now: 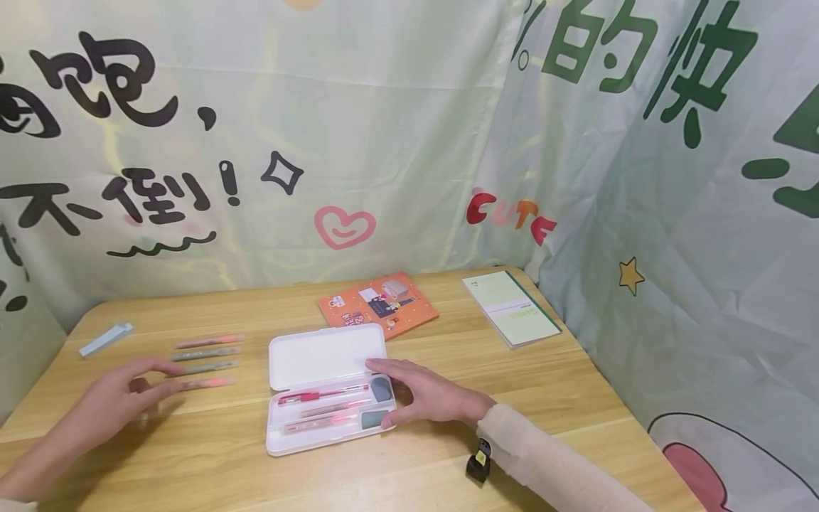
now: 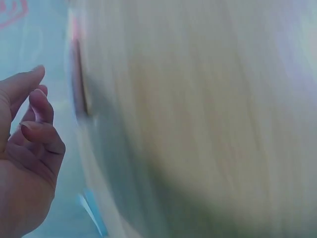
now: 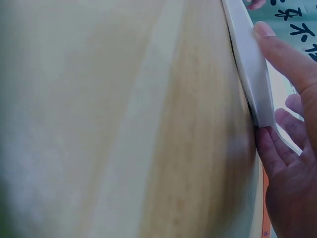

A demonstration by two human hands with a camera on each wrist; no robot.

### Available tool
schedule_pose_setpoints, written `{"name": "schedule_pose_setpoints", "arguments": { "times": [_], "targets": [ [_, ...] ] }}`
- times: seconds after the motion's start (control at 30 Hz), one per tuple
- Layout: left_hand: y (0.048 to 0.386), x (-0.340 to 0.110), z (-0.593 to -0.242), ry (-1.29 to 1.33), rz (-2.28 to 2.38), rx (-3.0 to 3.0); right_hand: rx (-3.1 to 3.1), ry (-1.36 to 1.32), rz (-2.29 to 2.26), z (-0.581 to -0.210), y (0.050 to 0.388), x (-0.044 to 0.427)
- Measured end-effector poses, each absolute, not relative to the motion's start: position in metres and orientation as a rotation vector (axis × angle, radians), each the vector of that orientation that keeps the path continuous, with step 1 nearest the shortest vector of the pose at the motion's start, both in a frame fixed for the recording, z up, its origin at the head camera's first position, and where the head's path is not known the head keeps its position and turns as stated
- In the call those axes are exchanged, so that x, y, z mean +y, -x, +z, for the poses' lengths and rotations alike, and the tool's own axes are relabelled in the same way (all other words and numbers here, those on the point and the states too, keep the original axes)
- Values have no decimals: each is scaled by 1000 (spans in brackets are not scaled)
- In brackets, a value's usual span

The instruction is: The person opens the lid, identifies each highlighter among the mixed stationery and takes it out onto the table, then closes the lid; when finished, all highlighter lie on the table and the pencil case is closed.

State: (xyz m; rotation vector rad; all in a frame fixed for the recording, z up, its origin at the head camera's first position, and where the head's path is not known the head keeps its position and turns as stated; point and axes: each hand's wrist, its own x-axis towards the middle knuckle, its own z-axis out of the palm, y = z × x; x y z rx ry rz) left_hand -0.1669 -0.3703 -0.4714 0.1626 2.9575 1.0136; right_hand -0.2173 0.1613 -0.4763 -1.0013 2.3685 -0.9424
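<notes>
A white pencil case [image 1: 320,359] lies open on the table. It holds a red pen [image 1: 307,396], pinkish pens [image 1: 323,423] and two dark grey-blue pieces [image 1: 375,418]. My right hand [image 1: 425,395] grips the case's right end, thumb at the near side and fingers at the lid; the right wrist view shows the thumb on the white edge [image 3: 252,64]. To the left, several pens lie in a row, with pink [image 1: 207,383] and grey-green [image 1: 207,353] ones. My left hand [image 1: 111,398] reaches to their left ends, its fingers loosely bent and apart from the thumb.
A light-blue strip [image 1: 105,340] lies at the table's far left. Behind the case is an orange booklet [image 1: 377,306], and a pale green notebook [image 1: 512,309] sits at the back right. A black clip-like device [image 1: 478,462] hangs by the right sleeve. Printed cloth walls border the table.
</notes>
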Motion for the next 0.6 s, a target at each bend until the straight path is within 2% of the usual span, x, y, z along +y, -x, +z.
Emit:
{"name": "schedule_pose_setpoints", "arguments": {
  "times": [0.33,0.53,0.6],
  "targets": [
    [153,-288,-455,-545,1215,2860,2374,1003,-941,-477,218,162],
    [145,-255,-457,-807,1282,2762,2371,1007,-944,-477,218,163],
    [143,-248,-458,-811,1275,2715,2371,1012,-945,-477,218,163]
  ]
}}
